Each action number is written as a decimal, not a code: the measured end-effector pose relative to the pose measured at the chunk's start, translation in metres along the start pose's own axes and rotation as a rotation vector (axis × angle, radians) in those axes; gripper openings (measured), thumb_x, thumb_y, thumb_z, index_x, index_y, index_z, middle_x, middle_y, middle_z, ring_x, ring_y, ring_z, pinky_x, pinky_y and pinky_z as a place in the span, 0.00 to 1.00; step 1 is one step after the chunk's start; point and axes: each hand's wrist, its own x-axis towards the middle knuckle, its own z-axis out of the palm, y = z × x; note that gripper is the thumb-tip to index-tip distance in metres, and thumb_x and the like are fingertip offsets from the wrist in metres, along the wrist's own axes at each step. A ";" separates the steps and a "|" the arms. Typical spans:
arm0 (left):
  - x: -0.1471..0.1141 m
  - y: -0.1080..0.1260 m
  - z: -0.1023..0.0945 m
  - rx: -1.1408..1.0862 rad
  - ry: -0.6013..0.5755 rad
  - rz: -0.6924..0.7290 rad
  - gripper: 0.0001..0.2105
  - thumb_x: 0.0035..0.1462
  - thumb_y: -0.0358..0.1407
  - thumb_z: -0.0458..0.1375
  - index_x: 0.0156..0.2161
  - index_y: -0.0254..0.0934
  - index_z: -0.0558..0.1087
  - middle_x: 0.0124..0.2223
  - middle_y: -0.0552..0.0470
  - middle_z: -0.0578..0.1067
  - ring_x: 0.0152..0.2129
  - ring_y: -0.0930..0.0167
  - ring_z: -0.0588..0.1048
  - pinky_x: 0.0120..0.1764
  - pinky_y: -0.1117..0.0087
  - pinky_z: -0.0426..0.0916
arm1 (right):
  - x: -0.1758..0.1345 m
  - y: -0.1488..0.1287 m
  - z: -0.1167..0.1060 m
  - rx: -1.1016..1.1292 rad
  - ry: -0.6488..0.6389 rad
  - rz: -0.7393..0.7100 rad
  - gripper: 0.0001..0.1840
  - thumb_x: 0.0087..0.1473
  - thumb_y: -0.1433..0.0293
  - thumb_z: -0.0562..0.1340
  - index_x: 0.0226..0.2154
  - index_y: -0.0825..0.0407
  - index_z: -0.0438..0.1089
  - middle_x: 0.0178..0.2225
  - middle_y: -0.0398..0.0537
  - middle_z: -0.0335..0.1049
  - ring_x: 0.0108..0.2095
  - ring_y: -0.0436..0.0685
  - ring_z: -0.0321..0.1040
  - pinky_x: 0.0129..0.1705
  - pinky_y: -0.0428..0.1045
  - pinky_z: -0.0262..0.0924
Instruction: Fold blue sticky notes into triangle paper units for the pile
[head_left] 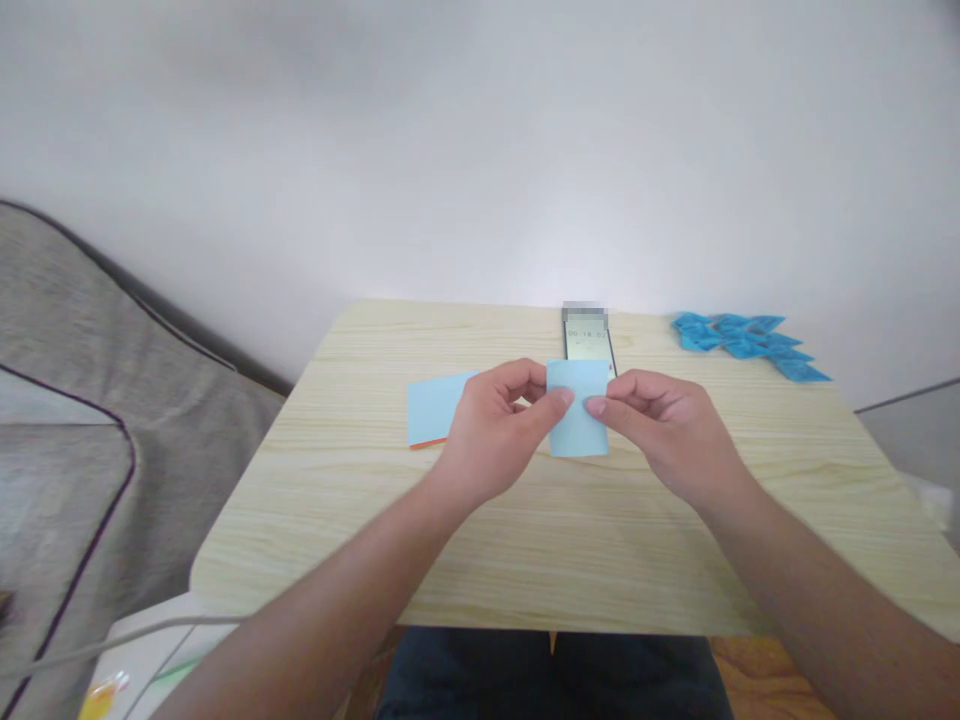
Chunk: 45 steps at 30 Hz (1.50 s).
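A small light-blue sheet of paper (579, 435) is held up over the middle of the table. My left hand (506, 420) pinches its left side, thumb on the near face and fingers behind. On the right side my right hand (664, 415) grips it the same way, so the two thumbs nearly meet. Just left of my left hand lies a stack of paper (433, 405), light blue on top with an orange edge below; my hand hides its right part.
Behind the paper a phone (587, 340) showing a timer lies on the wooden table (337, 520). Several folded blue paper pieces (750, 340) sit at the back right. A white wall (480, 150) rises behind, and a grey cushioned seat (172, 400) stands left.
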 end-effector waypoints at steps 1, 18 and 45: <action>0.007 -0.003 -0.001 -0.037 -0.015 -0.019 0.09 0.58 0.39 0.65 0.32 0.35 0.74 0.28 0.55 0.73 0.25 0.76 0.69 0.28 0.74 0.62 | 0.007 0.002 -0.002 0.005 -0.002 0.005 0.11 0.53 0.60 0.71 0.29 0.50 0.76 0.28 0.42 0.75 0.28 0.51 0.69 0.29 0.46 0.64; 0.010 -0.024 -0.003 -0.159 0.081 -0.096 0.13 0.58 0.44 0.65 0.33 0.34 0.77 0.28 0.52 0.76 0.26 0.74 0.71 0.30 0.73 0.67 | -0.002 0.029 -0.003 0.059 -0.033 -0.150 0.14 0.61 0.70 0.63 0.50 0.44 0.73 0.43 0.48 0.79 0.44 0.58 0.76 0.45 0.54 0.71; -0.002 -0.025 0.002 -0.226 -0.091 -0.101 0.07 0.58 0.38 0.65 0.34 0.35 0.79 0.31 0.52 0.77 0.29 0.73 0.70 0.33 0.72 0.63 | -0.006 0.022 -0.002 -0.062 0.045 -0.204 0.05 0.56 0.70 0.69 0.37 0.46 0.75 0.39 0.48 0.77 0.40 0.59 0.74 0.45 0.56 0.70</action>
